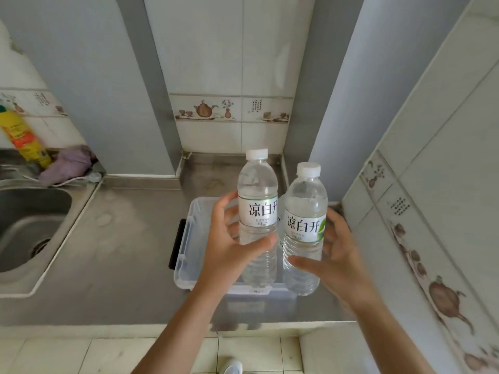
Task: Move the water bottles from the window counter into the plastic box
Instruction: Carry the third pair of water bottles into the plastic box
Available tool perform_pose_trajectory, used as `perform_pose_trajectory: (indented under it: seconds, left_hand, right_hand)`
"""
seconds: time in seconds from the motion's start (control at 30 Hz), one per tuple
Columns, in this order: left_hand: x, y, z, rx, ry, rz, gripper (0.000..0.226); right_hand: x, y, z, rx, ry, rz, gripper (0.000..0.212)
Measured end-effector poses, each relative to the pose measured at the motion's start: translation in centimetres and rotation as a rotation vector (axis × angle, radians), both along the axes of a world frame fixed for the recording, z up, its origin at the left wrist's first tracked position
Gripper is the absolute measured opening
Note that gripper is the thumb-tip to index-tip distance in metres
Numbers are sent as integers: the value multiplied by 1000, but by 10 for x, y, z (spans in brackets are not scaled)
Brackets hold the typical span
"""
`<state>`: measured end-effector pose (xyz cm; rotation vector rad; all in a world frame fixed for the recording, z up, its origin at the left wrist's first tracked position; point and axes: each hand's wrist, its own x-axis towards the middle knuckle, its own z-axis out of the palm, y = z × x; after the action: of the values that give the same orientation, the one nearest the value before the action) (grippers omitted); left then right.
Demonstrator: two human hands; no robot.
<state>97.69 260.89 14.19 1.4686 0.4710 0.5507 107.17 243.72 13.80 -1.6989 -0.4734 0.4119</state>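
While each hand grips 1 bottle, left hand (pixel 229 247), right hand (pixel 339 255); box (pixel 186 255) rim below.

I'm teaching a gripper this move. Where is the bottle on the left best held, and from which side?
Judging by this view, grip the left bottle around its straight middle, at or just below the label, coming from the side. It stands upright, and the left hand wraps it there already. The shoulder tapers toward the cap, and the ribbed lower body probably flexes more.

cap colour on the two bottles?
White on both, the left hand's bottle and the right hand's bottle. Head view is the only one and shows them clearly.
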Motion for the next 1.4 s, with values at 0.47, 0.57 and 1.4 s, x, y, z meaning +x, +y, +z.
perform_pose_trajectory:
  seconds: [0.47, 0.57, 1.4]
  left_hand:
    - [14, 20, -47, 1, 2, -98, 79]
    - [6, 21, -60, 53, 63, -145, 78]
    - [0, 40, -55, 517, 203, -288, 54]
  right_hand:
    - [1, 17, -39, -61, -113, -32, 86]
    - [-3, 14, -52, -91, -127, -47, 83]
    - [3, -1, -30, -367, -284, 42, 65]
